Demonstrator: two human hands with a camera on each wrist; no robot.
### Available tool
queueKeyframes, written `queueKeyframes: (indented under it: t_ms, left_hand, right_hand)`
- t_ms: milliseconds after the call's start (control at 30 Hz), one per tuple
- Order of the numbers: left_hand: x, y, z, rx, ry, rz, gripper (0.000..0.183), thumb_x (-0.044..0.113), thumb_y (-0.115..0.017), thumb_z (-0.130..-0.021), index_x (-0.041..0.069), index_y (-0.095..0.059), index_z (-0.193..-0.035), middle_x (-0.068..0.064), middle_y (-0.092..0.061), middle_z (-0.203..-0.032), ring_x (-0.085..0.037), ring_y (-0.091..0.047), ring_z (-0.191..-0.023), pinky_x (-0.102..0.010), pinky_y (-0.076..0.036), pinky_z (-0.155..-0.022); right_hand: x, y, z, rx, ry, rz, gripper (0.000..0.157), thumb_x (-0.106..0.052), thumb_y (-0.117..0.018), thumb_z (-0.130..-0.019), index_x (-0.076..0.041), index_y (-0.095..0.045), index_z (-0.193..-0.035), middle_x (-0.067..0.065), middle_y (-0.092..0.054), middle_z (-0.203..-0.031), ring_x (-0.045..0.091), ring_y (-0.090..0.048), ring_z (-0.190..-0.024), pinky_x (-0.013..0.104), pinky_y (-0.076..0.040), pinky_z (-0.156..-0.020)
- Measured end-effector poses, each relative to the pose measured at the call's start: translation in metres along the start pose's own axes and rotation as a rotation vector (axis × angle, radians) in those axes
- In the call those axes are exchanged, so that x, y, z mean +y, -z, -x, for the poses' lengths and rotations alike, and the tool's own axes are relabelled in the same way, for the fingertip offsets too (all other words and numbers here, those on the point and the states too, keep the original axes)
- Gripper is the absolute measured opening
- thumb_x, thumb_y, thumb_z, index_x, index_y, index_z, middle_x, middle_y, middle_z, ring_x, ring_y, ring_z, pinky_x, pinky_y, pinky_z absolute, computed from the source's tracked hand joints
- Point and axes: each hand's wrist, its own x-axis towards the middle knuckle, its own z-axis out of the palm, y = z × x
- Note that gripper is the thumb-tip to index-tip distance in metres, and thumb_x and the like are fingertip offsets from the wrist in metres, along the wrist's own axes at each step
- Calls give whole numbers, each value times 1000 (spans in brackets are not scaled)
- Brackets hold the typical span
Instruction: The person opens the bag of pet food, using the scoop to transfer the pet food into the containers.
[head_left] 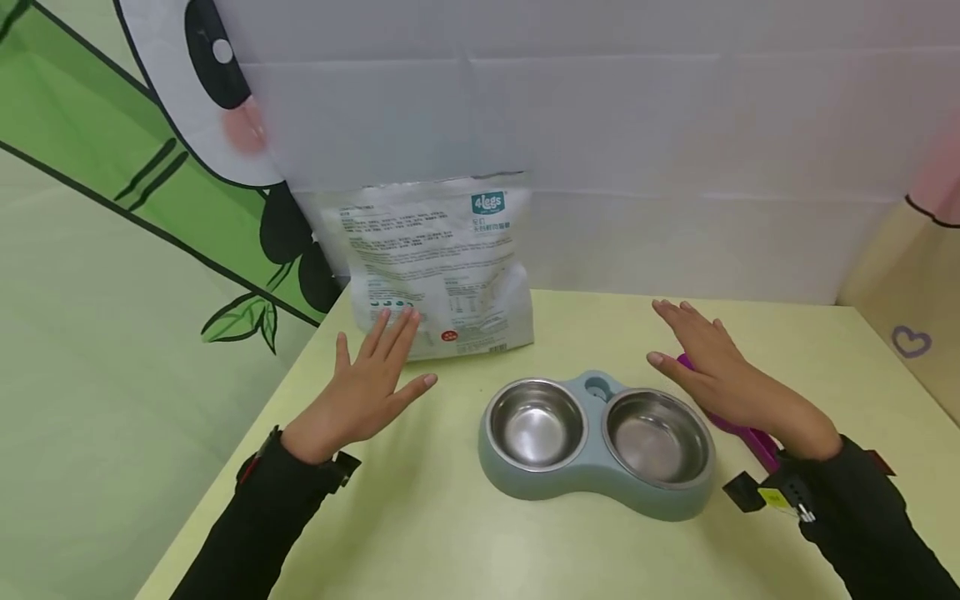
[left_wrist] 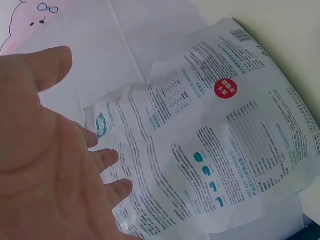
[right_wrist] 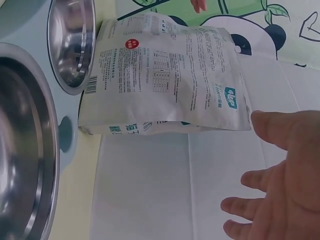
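Note:
A white printed pet food bag (head_left: 450, 267) stands upright at the back of the table, against the wall sheet. My left hand (head_left: 367, 392) is held in front of the bag's lower left, fingers straight and spread, holding nothing. In front of the bag sits a blue-grey double pet bowl (head_left: 600, 475) with two steel dishes; no food shows in them. My right hand (head_left: 720, 375) hovers to the right of the bowl, its fingers straight and nothing in them. Beneath it lies a purple long-handled utensil (head_left: 761, 446), mostly hidden by the hand and wrist.
A pale yellow table (head_left: 420, 533) carries these things. Behind it hangs a white sheet (head_left: 637, 150) with cartoon prints, and a green and white panda print (head_left: 97, 150) covers the left side. On the right is a beige printed panel (head_left: 915, 308).

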Motion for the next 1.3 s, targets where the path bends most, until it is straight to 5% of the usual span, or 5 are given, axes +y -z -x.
queueKeyframes:
  t_ms: [267,867,1300]
  left_hand:
    - [-15,0,-5,30,41,47,73,55,-33,-93,19,8,-142,-5,4,-150,-24,12,-135,-71,7,-95]
    - [-43,13,-16,83,89,113,72,54,-29,-94,20,13,-140,-3,12,-150,-22,17,-134,-72,7,-94]
    - [-79,26,-34,211,113,291,77,49,-32,-95,10,18,-137,-15,20,-146,-30,19,-132,-63,1,-102]
  right_hand:
    - [-3,0,-31,-53,-22,-56,64,-36,-41,-95,-14,-5,-143,18,-7,-148,37,3,-134,61,7,-102]
    - [-5,-9,-102,-36,50,-83,63,-35,-38,-97,-6,-5,-142,22,-8,-146,39,-3,-133,62,-1,-103]
    - [-16,-18,-167,15,8,-219,66,-38,-37,-97,-10,2,-142,19,-10,-147,31,-10,-134,55,-14,-106]
